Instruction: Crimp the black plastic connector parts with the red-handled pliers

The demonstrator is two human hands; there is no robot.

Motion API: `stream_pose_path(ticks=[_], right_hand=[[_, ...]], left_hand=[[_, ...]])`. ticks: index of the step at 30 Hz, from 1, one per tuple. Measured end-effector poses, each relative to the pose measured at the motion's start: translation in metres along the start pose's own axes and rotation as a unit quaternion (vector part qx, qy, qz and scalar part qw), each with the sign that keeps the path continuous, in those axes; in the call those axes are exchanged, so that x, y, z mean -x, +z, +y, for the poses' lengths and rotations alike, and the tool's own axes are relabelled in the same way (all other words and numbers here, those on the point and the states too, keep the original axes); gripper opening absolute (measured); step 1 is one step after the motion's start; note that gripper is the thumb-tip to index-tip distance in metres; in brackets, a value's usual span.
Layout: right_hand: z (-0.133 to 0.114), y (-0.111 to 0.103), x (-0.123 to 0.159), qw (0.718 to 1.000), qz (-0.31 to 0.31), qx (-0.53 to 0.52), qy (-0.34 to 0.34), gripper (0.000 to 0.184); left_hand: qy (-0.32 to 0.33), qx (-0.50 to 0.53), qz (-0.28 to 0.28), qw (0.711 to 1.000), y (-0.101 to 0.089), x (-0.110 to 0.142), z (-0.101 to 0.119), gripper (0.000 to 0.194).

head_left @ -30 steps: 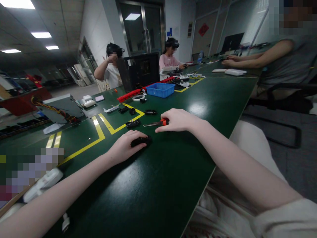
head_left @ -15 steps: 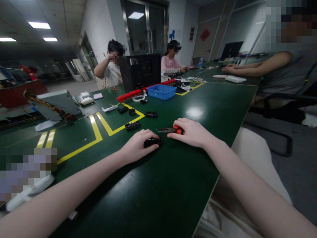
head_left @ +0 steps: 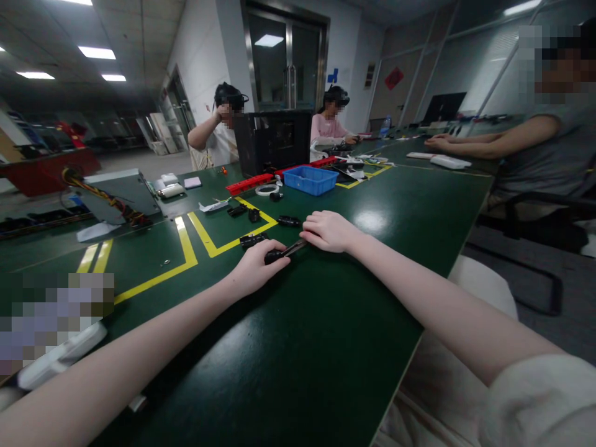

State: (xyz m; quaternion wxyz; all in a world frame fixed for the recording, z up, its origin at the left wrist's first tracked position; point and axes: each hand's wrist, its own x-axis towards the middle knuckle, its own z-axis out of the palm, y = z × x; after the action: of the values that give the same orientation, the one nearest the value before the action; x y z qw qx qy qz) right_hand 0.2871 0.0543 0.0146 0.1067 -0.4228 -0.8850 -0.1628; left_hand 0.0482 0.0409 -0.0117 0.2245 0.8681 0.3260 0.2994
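Observation:
My left hand (head_left: 251, 268) is closed around a small black plastic part (head_left: 274, 255) just above the green table; its exact kind is unclear. In my right hand (head_left: 329, 231) are needle-nose pliers (head_left: 294, 248), their handles hidden under my fingers. The metal jaws point left and meet the end of the black part; whether they grip it I cannot tell. Close by lie similar black parts, one (head_left: 289, 221) beyond my right fingers and another (head_left: 252, 239) beyond my left hand.
A blue plastic bin (head_left: 311, 180) stands ahead, beside a roll of white tape (head_left: 267, 190) and red strips (head_left: 251, 184). Behind them is a black computer case (head_left: 274, 146). A power supply (head_left: 116, 189) with cables sits left. Other people sit around the table.
My right hand has moved left with the pliers, bringing their jaws to the black part in my left hand. The red handles are now covered. The whole view has shifted slightly.

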Motion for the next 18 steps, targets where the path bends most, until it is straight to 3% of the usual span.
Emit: stream_pose_path(ticks=[7, 15, 18], right_hand=[[0.004, 0.017, -0.004, 0.999, 0.038, 0.006, -0.018, 0.044], [-0.004, 0.009, 0.015, 0.991, 0.091, 0.026, 0.094, 0.041], [-0.008, 0.007, 0.015, 0.992, 0.079, 0.025, 0.093, 0.041]], left_hand=[[0.048, -0.053, -0.027, 0.997, -0.007, -0.005, -0.015, 0.018], [0.063, 0.002, -0.044, 0.997, -0.005, -0.001, -0.007, 0.022], [0.060, 0.014, -0.048, 0.997, -0.005, 0.000, -0.003, 0.023]])
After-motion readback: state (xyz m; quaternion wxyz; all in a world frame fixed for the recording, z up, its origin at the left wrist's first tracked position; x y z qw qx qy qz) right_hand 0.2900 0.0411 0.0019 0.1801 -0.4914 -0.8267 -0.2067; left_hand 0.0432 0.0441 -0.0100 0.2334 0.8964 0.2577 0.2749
